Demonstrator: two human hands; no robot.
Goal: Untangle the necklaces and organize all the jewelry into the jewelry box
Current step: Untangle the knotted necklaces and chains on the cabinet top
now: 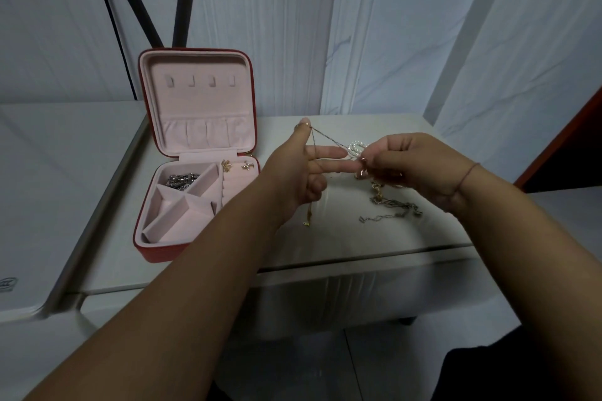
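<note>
On the left part of the counter [325, 244], near its left edge, a red jewelry box [156, 254] stood open, with its pink lid upright toward the back edge. In the back left compartment of the tray lay a silver chain [182, 180]. In the back right part of the tray sat two small gold pieces [227, 166], side by side.

To the right of the box, above the middle of the counter, the left hand [293, 179] was raised. Its grip was spread: the thumb pointed up and the first two fingers pointed to the right, straight. A thin chain [329, 139] was hooked over the tip of the thumb. One strand ran from there to the right hand, and another went down behind the fingers, with its end hanging just over the counter. The last two fingers were curled, and I could not tell if they pressed this strand.

The right hand [410, 163] was close to the left fingertips. Its grip pinched a tangle of necklaces [391, 203], with a loop of white beads [355, 147] at the top. The rest of the tangle hung down and lay on the counter toward the right edge. A thin string bracelet [469, 172] was around the right wrist.
</note>
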